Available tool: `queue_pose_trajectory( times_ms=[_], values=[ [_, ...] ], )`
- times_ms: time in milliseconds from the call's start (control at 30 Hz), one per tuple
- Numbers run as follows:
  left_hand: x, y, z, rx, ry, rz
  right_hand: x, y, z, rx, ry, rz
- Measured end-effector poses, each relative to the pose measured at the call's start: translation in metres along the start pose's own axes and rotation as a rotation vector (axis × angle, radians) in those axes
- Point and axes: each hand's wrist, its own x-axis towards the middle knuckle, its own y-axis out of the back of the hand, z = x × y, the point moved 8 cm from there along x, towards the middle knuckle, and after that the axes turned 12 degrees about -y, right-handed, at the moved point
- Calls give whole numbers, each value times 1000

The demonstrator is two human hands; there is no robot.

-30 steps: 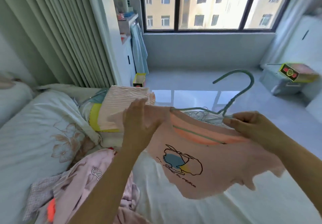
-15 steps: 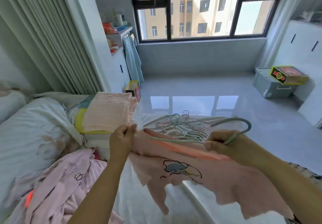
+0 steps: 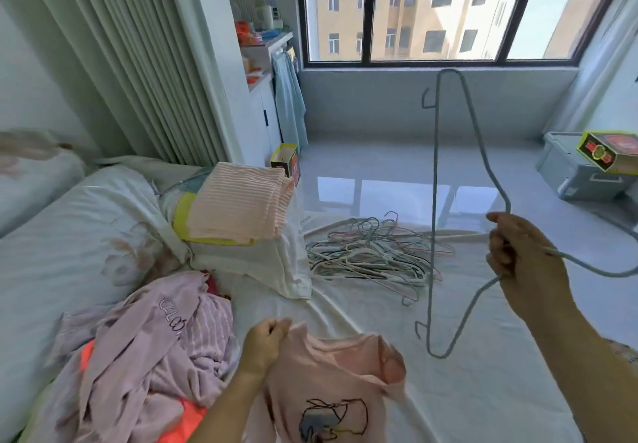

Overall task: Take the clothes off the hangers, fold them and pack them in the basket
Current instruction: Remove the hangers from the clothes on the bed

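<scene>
My left hand (image 3: 264, 342) pinches the shoulder of a pink T-shirt (image 3: 331, 384) with a drawn figure on its front; the shirt lies low on the white bed sheet (image 3: 483, 401). My right hand (image 3: 521, 259) holds a bare teal wire hanger (image 3: 435, 201) up to the right, turned on end, with nothing on it. A heap of empty hangers (image 3: 373, 253) lies on the bed beyond. Folded striped pink clothes (image 3: 238, 208) are stacked at the bed's far edge. No basket is clearly in view.
A crumpled pile of pink and lilac garments (image 3: 148, 356) lies at my left on the bed. Pillows (image 3: 69, 221) sit further left. On the floor are a small yellow box (image 3: 286, 163) and a grey storage bin (image 3: 573, 173) carrying a yellow carton (image 3: 609, 150).
The hanger has come out of the pink T-shirt. My right hand lifted it away to the right while my left hand lowered the shirt towards the bed.
</scene>
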Motion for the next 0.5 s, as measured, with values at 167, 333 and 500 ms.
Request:
queue_pose_trajectory(
  times_ms=[167,333,500],
  values=[
    [21,84,-32,-160,128,245,24,-46,87,-443,-162,-112],
    [73,214,-39,-10,79,384,47,-61,166,-681,-293,-102],
    [130,325,-64,275,121,398,76,-70,213,-760,-413,-20]
  ],
)
